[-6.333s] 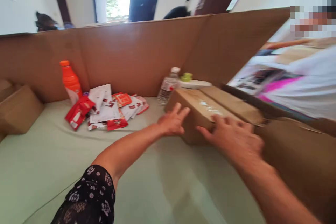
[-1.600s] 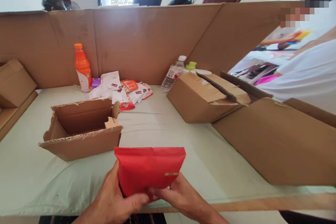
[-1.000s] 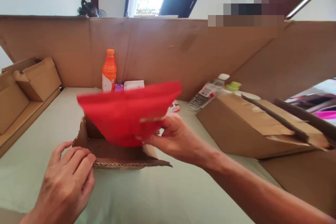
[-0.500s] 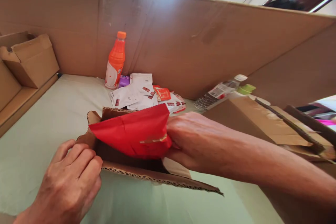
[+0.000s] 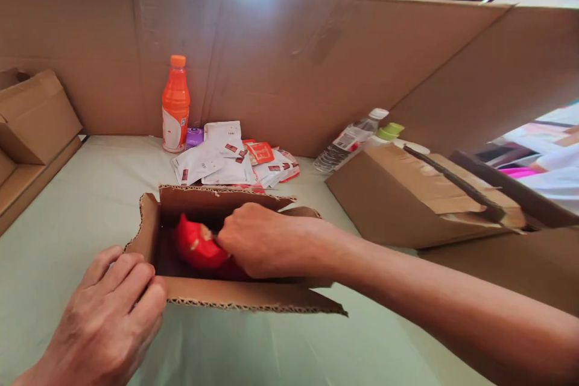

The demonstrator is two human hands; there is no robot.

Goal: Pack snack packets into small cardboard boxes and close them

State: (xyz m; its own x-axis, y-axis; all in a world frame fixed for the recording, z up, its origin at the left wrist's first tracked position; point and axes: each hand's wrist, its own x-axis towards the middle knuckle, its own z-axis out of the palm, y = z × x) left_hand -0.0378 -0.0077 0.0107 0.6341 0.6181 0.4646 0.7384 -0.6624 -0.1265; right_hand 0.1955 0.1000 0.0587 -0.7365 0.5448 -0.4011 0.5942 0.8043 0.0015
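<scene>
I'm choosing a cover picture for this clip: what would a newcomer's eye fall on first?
Probably the bright red packet in the right hand, down inside the open cardboard box, whose near left corner the left hand holds. Next, the orange bottle, upright behind the box, left of the white sachets.

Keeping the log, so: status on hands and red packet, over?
Right hand gripping red packet inside open box. Left hand on box's near-left corner. Right forearm crosses box's right end.

Head-worn view, forward and down
</scene>
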